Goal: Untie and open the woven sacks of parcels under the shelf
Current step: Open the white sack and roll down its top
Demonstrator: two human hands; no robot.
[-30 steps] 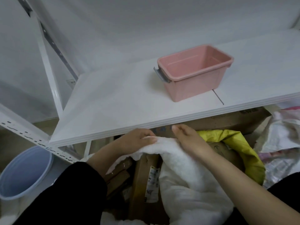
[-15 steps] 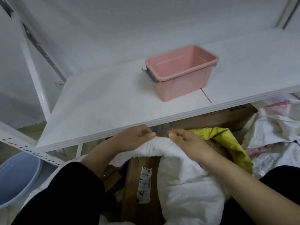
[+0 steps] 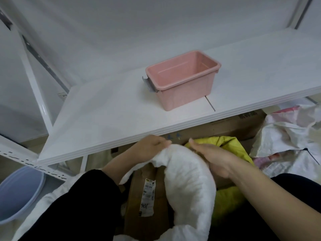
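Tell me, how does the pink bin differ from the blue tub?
The bin is pink; the tub is pale blue. The bin is rectangular with a grey handle; the tub is round. The bin sits on the shelf; the tub sits lower, to its left, partly out of frame. Both are open-topped with nothing visible inside.

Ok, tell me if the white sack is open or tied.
Open: the white sack gapes, a labelled cardboard parcel showing inside; the left hand grips its rim.
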